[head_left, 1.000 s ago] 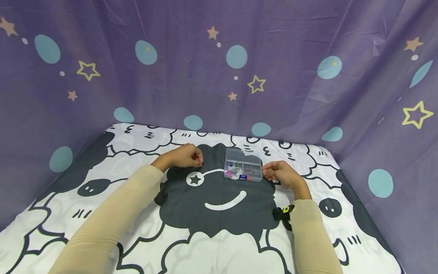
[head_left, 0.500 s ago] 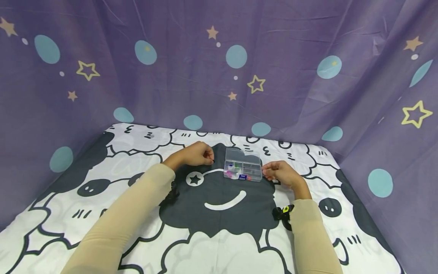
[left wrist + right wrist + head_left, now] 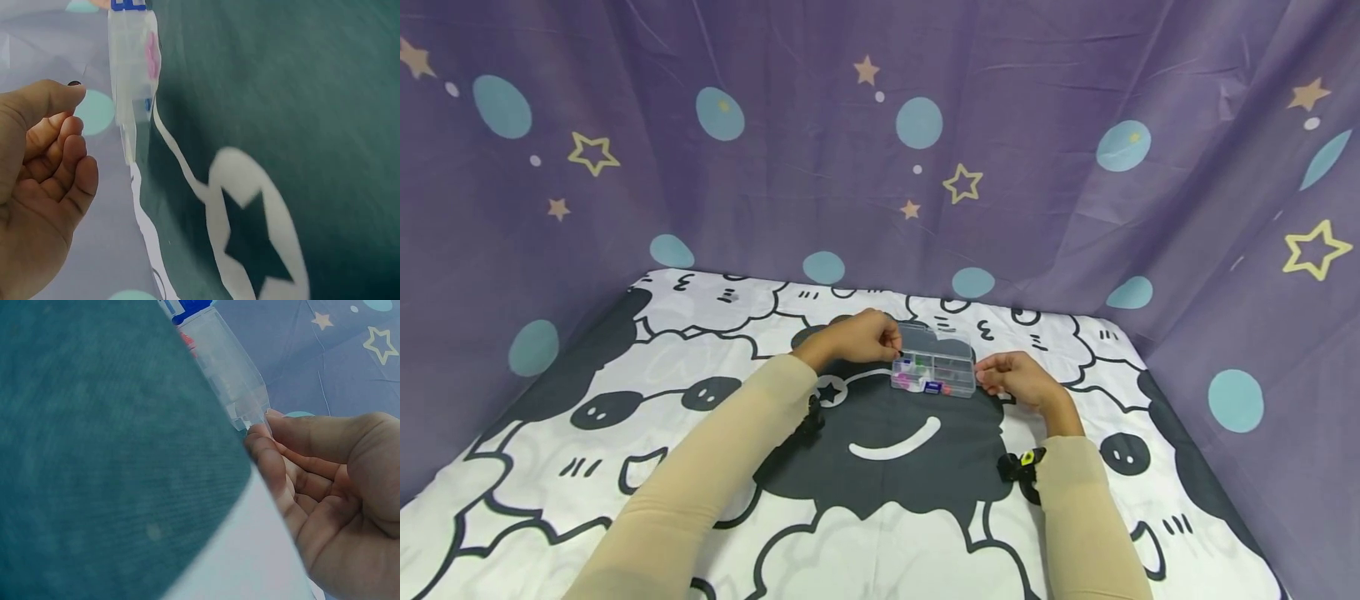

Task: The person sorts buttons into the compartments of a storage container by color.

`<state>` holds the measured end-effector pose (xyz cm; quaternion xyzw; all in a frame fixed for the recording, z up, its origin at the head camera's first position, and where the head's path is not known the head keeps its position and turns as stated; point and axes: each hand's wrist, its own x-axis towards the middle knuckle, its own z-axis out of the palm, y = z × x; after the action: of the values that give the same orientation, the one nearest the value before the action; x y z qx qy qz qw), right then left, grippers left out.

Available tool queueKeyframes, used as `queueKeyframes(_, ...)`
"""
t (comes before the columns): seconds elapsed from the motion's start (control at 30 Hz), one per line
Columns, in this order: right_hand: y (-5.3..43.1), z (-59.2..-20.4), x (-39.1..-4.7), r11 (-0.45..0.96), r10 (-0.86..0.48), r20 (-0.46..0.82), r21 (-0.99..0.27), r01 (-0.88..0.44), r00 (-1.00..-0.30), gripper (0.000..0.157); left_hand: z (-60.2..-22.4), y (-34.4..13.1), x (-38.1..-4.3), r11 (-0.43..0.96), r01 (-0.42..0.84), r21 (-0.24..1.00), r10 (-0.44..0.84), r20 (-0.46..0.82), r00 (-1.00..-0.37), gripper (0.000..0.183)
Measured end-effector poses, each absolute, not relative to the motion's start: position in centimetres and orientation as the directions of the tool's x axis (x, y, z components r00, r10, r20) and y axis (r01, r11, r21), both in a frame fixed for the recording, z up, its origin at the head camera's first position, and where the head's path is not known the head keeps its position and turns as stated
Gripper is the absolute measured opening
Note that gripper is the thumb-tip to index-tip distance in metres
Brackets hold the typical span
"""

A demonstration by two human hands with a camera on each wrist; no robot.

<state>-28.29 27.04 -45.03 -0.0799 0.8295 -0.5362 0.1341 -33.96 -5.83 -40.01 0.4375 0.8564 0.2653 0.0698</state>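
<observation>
A clear plastic compartment box (image 3: 955, 372) lies with its lid (image 3: 934, 342) flipped back. Small pink, white, blue, green and red pieces sit in its compartments. My left hand (image 3: 856, 338) is at the box's left side and overlaps it in the head view. Between thumb and forefinger it pinches a small dark piece (image 3: 74, 83), mostly hidden by the fingertips; its kind cannot be made out. On the other side, my right hand (image 3: 1021, 379) pinches the box's right end with thumb and fingers, seen in the right wrist view at the box's end wall (image 3: 253, 406).
The box rests on a cloth (image 3: 880, 483) printed with black and white cartoon clouds. A purple curtain (image 3: 820, 192) with stars and dots stands behind and along both sides. Black bands (image 3: 1021, 467) are around the wrists.
My left hand has moved right across the cloth with the small dark piece, from over the dark print up to the box. The right hand and the box have stayed in place.
</observation>
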Motion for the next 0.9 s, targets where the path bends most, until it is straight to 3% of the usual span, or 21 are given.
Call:
queueKeyframes(0.57,27.0,-45.0,-28.2,0.43,-0.257,-0.141,-0.903,0.018,-0.956,0.025,-40.3,-1.1,-33.9,0.456,0.733,0.505,0.799,0.13,-0.587,0.004)
queueKeyframes(0.9,27.0,-44.9,-28.2,0.434,-0.242,-0.151,-0.901,0.033,-0.959,0.025,-41.3,0.8,-33.8,0.479,0.717,0.507,0.779,0.13,-0.613,0.006)
